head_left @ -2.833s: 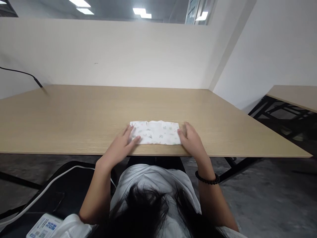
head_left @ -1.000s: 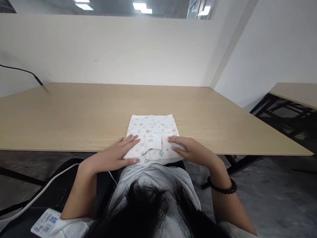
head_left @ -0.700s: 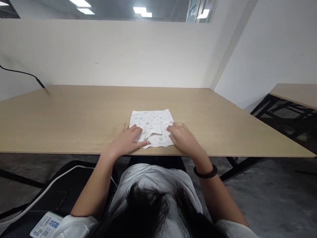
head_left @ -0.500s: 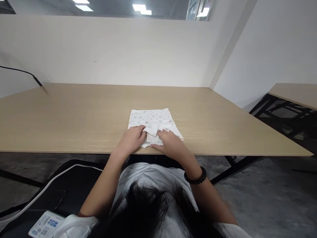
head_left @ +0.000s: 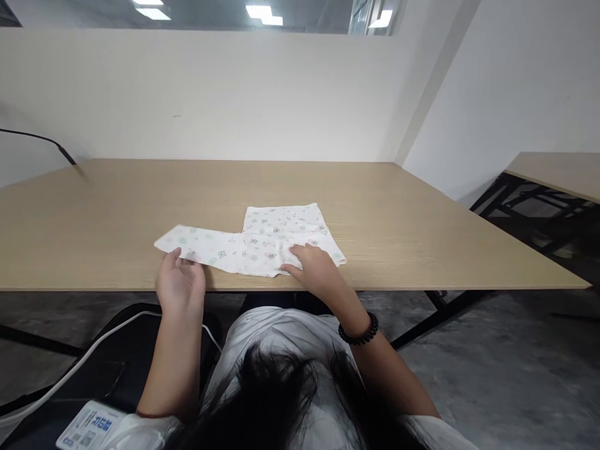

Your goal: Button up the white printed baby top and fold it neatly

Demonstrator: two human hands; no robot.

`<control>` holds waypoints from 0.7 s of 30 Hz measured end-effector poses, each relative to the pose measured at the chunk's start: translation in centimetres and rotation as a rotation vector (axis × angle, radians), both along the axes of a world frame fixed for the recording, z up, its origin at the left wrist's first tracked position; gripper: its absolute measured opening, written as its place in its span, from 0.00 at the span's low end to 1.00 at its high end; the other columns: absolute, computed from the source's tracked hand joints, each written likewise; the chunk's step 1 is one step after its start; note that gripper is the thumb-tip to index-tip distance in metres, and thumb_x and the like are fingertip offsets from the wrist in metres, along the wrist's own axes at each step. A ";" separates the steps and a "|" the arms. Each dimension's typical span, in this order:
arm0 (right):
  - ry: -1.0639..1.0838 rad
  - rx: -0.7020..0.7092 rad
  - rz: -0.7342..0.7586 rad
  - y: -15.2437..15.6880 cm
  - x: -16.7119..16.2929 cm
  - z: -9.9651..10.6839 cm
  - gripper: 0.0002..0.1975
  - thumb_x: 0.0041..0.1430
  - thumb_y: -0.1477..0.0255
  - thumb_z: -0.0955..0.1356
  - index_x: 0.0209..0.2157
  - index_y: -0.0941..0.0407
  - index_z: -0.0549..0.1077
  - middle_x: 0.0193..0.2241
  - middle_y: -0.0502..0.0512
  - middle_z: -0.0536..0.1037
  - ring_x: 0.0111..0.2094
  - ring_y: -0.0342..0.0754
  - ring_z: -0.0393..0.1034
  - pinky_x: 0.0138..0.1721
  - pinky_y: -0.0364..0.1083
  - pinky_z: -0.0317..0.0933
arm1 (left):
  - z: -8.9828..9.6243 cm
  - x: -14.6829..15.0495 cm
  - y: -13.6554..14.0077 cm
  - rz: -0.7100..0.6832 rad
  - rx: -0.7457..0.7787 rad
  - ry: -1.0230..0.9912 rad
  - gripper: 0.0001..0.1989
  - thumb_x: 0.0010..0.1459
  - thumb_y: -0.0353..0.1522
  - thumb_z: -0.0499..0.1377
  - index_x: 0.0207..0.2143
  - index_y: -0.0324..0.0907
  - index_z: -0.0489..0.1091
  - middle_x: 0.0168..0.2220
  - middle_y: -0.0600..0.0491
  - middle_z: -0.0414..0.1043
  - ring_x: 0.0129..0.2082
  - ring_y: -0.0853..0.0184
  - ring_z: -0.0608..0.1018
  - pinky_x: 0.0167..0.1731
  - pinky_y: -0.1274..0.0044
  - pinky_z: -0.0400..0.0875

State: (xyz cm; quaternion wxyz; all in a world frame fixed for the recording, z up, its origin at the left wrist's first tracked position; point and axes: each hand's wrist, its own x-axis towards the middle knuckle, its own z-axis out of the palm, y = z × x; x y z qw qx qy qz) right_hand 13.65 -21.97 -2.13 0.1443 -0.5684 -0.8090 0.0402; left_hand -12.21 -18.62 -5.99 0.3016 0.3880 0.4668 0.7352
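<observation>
A white cloth piece [head_left: 288,222] with small printed figures, which looks like a folded garment, lies near the table's front edge. From its left side a long flap [head_left: 201,240] of the same fabric stretches out to the left, ending in a slanted tip. Under that flap's front edge is my left hand [head_left: 180,281], palm up, its thumb by the edge and its fingertips partly covered by the fabric. My right hand [head_left: 319,269] rests palm down on the right front part of the cloth with the fingers apart.
The light wooden table [head_left: 140,194] meets a white wall [head_left: 281,94] at the back. A thin black cable [head_left: 40,135] hangs over the left back corner. Below on the left are a white cord [head_left: 107,333] and a white printed box [head_left: 89,425].
My left hand has moved left from the middle of the cloth and turned palm up. The flap, folded inward before, now lies stretched out leftward. My right hand stays on the cloth.
</observation>
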 end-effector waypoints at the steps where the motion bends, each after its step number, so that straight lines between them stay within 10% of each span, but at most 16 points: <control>1: -0.010 0.004 0.002 0.0 -0.1 -0.1 0.12 0.65 0.63 0.66 0.39 0.57 0.74 0.40 0.60 0.79 0.43 0.55 0.71 0.40 0.47 0.59 | -0.1 -0.2 -0.5 0.088 0.009 0.046 0.27 0.59 0.37 0.49 0.62 0.49 0.55 0.63 0.49 0.62 0.66 0.57 0.59 0.64 0.61 0.60; 6: 0.054 0.023 -0.030 0.3 -0.3 -0.8 0.11 0.66 0.71 0.62 0.33 0.56 0.75 0.35 0.58 0.80 0.39 0.52 0.73 0.37 0.45 0.57 | 1.3 1.3 -2.7 0.423 0.194 0.474 0.32 0.65 0.37 0.51 0.67 0.54 0.43 0.71 0.58 0.40 0.71 0.58 0.43 0.68 0.62 0.43; 13: 0.265 0.102 -0.045 0.9 2.3 0.7 0.08 0.64 0.72 0.64 0.35 0.56 0.75 0.39 0.56 0.81 0.43 0.51 0.73 0.42 0.45 0.59 | 1.3 4.7 -2.6 -0.226 0.120 1.029 0.20 0.66 0.41 0.51 0.57 0.44 0.66 0.67 0.46 0.54 0.69 0.55 0.52 0.65 0.59 0.50; 21: 0.263 0.019 0.184 1.1 2.4 -0.7 0.05 0.60 0.76 0.67 0.33 0.57 0.76 0.39 0.57 0.80 0.44 0.51 0.72 0.47 0.48 0.61 | 0.5 4.8 -2.2 -0.425 0.025 1.438 0.27 0.68 0.46 0.47 0.63 0.45 0.60 0.68 0.47 0.52 0.70 0.56 0.49 0.66 0.59 0.44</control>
